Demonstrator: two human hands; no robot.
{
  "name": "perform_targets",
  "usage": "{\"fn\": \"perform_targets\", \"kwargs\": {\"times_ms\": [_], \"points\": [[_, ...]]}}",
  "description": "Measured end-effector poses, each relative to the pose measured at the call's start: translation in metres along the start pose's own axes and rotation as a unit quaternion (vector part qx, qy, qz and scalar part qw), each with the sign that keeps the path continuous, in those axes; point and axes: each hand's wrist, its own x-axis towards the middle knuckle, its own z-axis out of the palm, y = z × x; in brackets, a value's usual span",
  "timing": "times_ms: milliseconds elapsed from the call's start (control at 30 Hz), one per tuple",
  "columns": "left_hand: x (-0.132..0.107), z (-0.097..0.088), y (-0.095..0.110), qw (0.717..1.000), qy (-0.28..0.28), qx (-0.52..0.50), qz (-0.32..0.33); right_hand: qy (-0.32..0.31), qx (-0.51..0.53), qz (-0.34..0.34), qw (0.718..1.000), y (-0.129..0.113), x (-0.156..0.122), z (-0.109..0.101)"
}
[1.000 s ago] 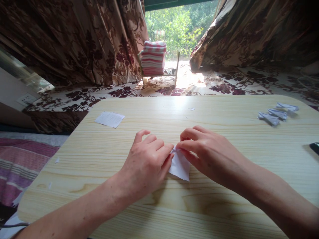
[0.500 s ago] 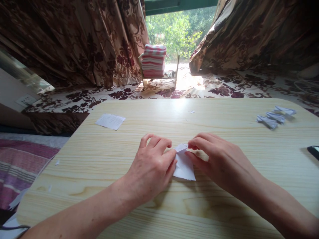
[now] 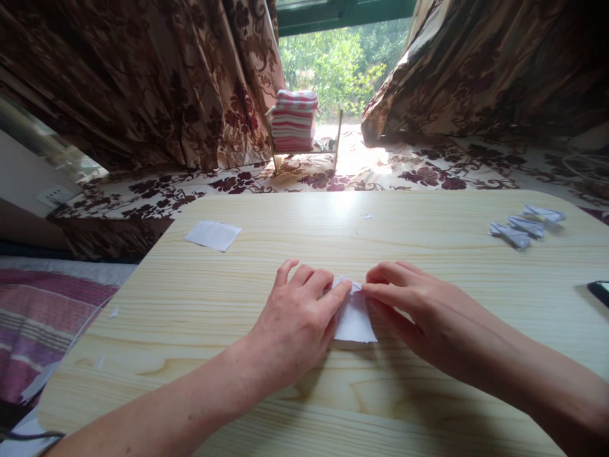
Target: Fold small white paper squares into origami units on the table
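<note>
A small white piece of folded paper (image 3: 354,320) lies flat on the light wooden table (image 3: 304,393), near its middle. My left hand (image 3: 295,320) presses on the paper's left edge, fingertips pinched at its top corner. My right hand (image 3: 409,301) comes in from the right, its fingers held together and pressing the same top corner down. Both hands rest on the tabletop with the paper between them.
A flat white paper slip (image 3: 212,235) lies at the table's far left. Three folded paper pieces (image 3: 523,225) sit at the far right. A dark phone edge (image 3: 600,291) shows at the right border. Flowered cloth and curtains lie beyond, with a striped cloth stack (image 3: 294,120).
The paper has gone from slightly raised to lying flat on the table. Both hands lowered and shifted a little to the right, pressing its top corner.
</note>
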Motion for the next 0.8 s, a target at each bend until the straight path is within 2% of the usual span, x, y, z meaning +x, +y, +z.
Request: {"fn": "perform_targets", "kwargs": {"times_ms": [67, 233, 333, 433, 533, 633, 800], "points": [[0.001, 0.000, 0.000, 1.000, -0.006, 0.003, 0.000, 0.004, 0.002, 0.007, 1.000, 0.004, -0.001, -0.002], [0.003, -0.001, 0.002, 1.000, -0.007, -0.002, -0.002, 0.063, 0.004, 0.007, 0.998, 0.007, -0.001, -0.004], [0.004, -0.002, 0.001, 0.999, 0.007, -0.034, -0.011, 0.030, -0.003, -0.002, 1.000, 0.003, 0.000, -0.002], [0.006, -0.004, -0.003, 0.994, 0.020, -0.086, -0.067, 0.009, -0.019, 0.004, 1.000, -0.001, 0.001, 0.000], [0.014, -0.008, -0.009, 0.985, 0.025, -0.092, -0.146, 0.006, -0.027, 0.014, 1.000, -0.004, 0.001, 0.000], [0.024, -0.012, -0.009, 0.979, -0.002, -0.079, -0.189, 0.010, -0.027, 0.022, 0.999, -0.005, 0.002, 0.001], [0.037, -0.017, 0.001, 0.974, -0.062, -0.082, -0.201, 0.024, -0.007, 0.044, 0.999, -0.004, 0.004, 0.004]]}}
